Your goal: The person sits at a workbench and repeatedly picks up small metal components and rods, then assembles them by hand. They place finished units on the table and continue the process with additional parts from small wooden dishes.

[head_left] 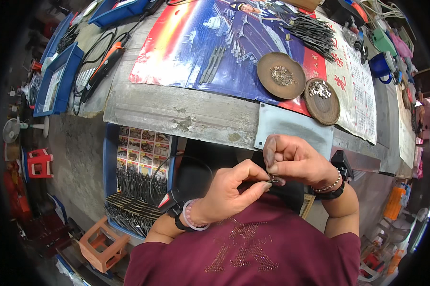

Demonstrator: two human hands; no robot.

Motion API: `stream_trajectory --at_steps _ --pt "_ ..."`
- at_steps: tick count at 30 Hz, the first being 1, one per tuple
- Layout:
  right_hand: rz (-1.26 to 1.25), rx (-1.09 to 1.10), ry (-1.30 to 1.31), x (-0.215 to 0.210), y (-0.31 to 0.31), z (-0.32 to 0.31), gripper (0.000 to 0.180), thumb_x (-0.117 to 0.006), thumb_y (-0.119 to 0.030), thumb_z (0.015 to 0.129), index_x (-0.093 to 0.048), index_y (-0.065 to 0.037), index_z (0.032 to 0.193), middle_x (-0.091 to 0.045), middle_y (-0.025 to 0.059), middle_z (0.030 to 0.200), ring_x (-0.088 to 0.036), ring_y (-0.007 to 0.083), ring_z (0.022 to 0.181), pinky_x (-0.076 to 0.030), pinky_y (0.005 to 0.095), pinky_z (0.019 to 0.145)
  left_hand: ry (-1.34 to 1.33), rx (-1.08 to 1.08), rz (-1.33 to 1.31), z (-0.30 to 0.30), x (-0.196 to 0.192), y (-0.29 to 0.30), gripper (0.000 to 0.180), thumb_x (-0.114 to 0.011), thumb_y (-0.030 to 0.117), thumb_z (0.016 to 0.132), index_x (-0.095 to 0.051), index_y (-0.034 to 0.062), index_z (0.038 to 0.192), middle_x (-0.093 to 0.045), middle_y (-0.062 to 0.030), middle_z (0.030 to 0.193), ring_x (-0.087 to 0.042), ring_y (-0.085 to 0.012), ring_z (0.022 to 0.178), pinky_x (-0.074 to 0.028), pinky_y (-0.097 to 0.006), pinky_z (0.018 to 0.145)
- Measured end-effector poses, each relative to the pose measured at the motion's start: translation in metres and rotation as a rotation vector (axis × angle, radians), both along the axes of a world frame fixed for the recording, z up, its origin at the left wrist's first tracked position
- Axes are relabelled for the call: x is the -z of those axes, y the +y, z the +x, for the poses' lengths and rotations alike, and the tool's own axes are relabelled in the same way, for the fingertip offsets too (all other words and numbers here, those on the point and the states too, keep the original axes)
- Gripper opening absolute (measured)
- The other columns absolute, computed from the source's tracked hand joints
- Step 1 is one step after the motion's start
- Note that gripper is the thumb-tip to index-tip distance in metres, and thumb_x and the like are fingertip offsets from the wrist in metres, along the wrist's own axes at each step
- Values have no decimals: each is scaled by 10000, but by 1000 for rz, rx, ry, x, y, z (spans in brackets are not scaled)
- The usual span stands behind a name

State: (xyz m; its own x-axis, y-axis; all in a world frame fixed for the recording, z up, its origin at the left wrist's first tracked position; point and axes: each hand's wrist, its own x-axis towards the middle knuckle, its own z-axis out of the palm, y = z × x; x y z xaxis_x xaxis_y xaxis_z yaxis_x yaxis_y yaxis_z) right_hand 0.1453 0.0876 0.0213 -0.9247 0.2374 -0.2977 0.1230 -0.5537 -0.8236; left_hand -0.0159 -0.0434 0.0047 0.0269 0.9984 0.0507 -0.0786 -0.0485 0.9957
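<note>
In front of my chest, just off the table's near edge, my two hands meet. My left hand (234,188) pinches a small dark metal piece (274,180) between thumb and forefinger. My right hand (300,159) is closed beside it, its thumb pressed to the fingers; whatever it grips is too small or hidden. Beyond them lies a pale metal plate (291,125). A round wooden dish (267,78) holds tiny brass-coloured pins (282,75), and a smaller wooden dish (323,112) has small silvery discs (320,88). Several slim grey metal pieces (213,65) lie on the poster.
A colourful poster (177,47) covers much of the grey table (177,112). At its back lies a heap of slim dark pieces (312,34). An orange-and-black power tool (103,66) lies left, near a blue tray (62,83). A blue crate (111,157) of dark pieces stands below.
</note>
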Motion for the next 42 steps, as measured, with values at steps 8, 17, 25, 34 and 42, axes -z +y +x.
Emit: stream_trajectory --at_steps 8,17,25,34,42 --pt "49 -31 102 -1 -3 4 62 -567 -37 909 -516 -9 931 -475 6 816 -469 70 668 -405 231 594 73 -8 17 5 3 0 130 -707 15 808 -587 12 859 -632 -50 743 -634 -94 670 -494 -231 612" --pt "384 -505 253 3 21 14 106 -567 -75 937 -539 27 946 -553 93 880 -567 168 715 -466 283 618 114 106 128 15 7 -3 135 -697 54 828 -584 4 883 -650 -116 760 -661 -234 661 -495 -298 574" --pt "427 -497 346 7 19 15 117 -562 -110 947 -535 3 932 -572 90 857 -598 208 693 -478 308 608 248 68 278 20 9 -3 161 -714 29 782 -563 22 836 -594 -109 704 -618 -275 615 -481 -347 539" --pt "1206 -356 26 -31 -6 33 160 -591 -65 829 -515 -23 964 -606 135 771 -605 336 692 -484 396 613 421 57 301 22 15 3 185 -706 9 744 -547 7 838 -597 -124 760 -606 -286 644 -489 -352 557" --pt "656 -177 -140 -7 7 41 137 -586 -136 924 -557 -3 913 -668 93 705 -692 187 638 -514 278 553 798 -23 610 26 20 9 184 -633 31 759 -586 -18 930 -608 -132 828 -610 -237 653 -509 -310 558"
